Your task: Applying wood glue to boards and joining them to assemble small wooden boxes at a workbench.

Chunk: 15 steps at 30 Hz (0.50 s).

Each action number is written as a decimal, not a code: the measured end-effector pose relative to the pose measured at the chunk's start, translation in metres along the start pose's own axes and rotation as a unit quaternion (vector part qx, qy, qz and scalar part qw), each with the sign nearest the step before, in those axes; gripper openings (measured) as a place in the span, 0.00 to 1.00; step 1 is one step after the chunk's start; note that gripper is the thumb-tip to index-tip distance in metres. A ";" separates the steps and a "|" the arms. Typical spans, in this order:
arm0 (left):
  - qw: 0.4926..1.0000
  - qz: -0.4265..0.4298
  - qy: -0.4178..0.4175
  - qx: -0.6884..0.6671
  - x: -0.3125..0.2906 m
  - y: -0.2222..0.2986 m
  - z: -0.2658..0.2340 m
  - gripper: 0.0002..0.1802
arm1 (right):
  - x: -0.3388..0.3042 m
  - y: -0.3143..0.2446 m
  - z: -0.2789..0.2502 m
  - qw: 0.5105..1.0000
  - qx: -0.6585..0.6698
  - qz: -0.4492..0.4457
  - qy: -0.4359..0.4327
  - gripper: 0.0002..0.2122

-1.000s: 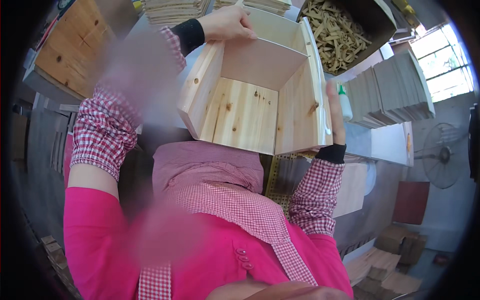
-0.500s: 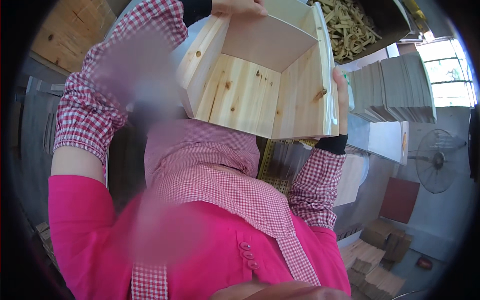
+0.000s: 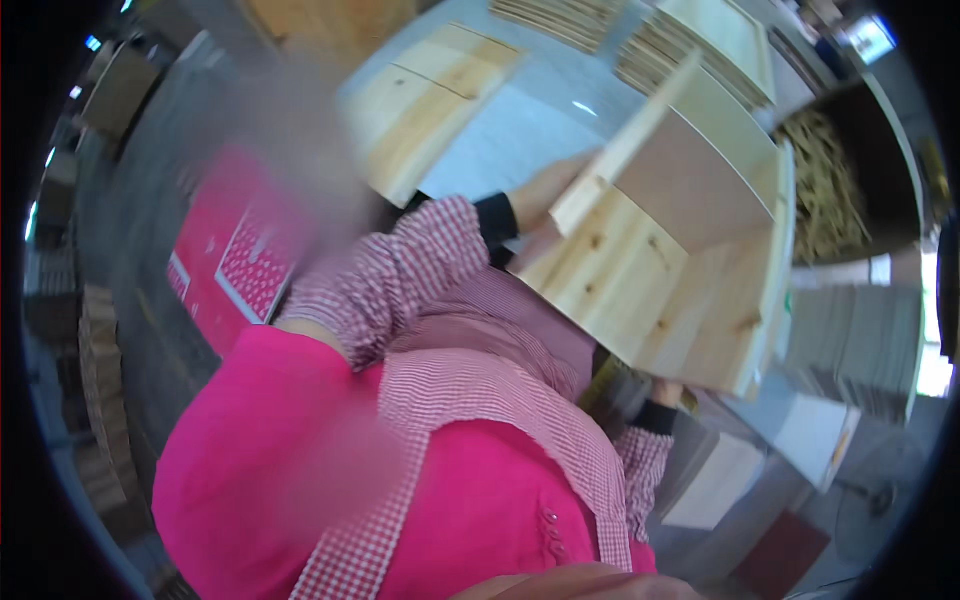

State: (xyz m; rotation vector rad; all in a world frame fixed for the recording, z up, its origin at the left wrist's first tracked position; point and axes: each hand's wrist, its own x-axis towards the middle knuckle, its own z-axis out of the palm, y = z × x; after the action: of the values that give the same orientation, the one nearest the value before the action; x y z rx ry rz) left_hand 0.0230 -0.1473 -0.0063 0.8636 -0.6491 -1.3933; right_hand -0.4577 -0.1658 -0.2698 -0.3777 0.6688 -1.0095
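A pale pine box with a thin inner panel is held tilted in front of me, its open side facing me. My left hand grips its left wall, the fingers partly hidden by that wall and blurred. Only a bit of my right hand shows, at the box's near lower edge, supporting it from beneath; the rest is behind the box. Checked sleeve covers with black cuffs are on both arms.
A pale worktable carries pine boards and stacks of panels. At right stand a bin of wood strips, a stack of grey sheets and a white panel. A pink carton is at left.
The view has swung, and the box now appears farther right and more tilted. My left hand has come down from the box's far top edge to its left wall; my right hand is now lower.
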 end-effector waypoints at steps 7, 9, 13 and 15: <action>0.994 -0.012 0.036 0.105 -0.031 0.037 0.011 0.21 | 0.014 -0.001 0.018 0.921 -0.369 -0.125 -0.016 0.27; 0.993 -0.010 0.063 0.095 -0.036 0.041 0.002 0.20 | 0.025 -0.027 0.090 0.894 -0.426 -0.123 -0.070 0.27; 0.952 0.151 0.165 0.208 -0.070 0.016 -0.022 0.13 | -0.043 -0.007 0.260 0.980 -0.105 -0.091 0.141 0.26; 0.732 0.376 0.347 0.450 -0.137 0.048 -0.024 0.08 | -0.068 -0.007 0.284 0.977 -0.060 -0.186 0.081 0.26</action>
State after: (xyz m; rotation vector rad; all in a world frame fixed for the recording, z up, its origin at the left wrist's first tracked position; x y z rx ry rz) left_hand 0.0568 -0.0102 0.0338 1.5333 -0.9281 0.1191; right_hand -0.2964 -0.1132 -0.0315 -0.5426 0.8274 -1.3695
